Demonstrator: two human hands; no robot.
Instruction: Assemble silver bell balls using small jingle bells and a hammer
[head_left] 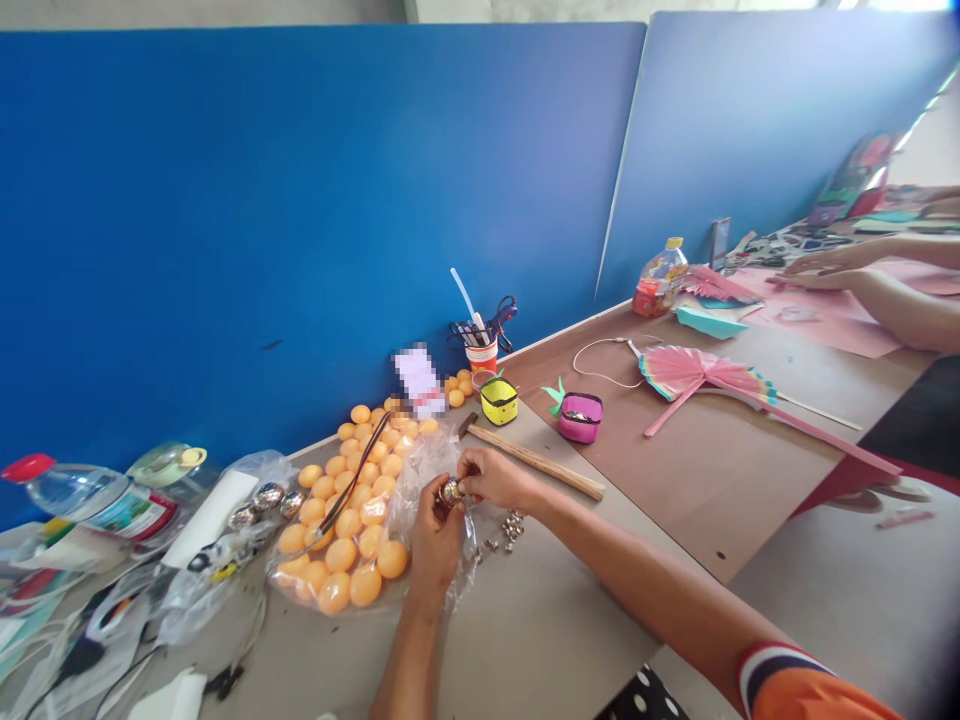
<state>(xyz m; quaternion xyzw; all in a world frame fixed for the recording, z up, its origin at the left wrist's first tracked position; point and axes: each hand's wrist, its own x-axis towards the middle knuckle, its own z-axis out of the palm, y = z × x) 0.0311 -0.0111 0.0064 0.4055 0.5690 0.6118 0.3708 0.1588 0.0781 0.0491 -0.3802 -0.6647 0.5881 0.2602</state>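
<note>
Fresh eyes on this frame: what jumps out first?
The heap of orange balls, partly in a clear bag, sits left of centre on the table, in front of the big blue partition. Beside the heap, the left hand and right hand pinch a small shiny metal piece together. Further right lies a pink paper fan.

A shared craft workshop: long tables (712, 470) along blue partition boards (300, 200), strewn with orange balls (352, 520), small metal bells (512, 525), a hammer (536, 460), a cup of pens and scissors (481, 345), pink paper fans (701, 375) and coloured paper (825, 320), with another person's arms (877, 290) at work alongside
</note>
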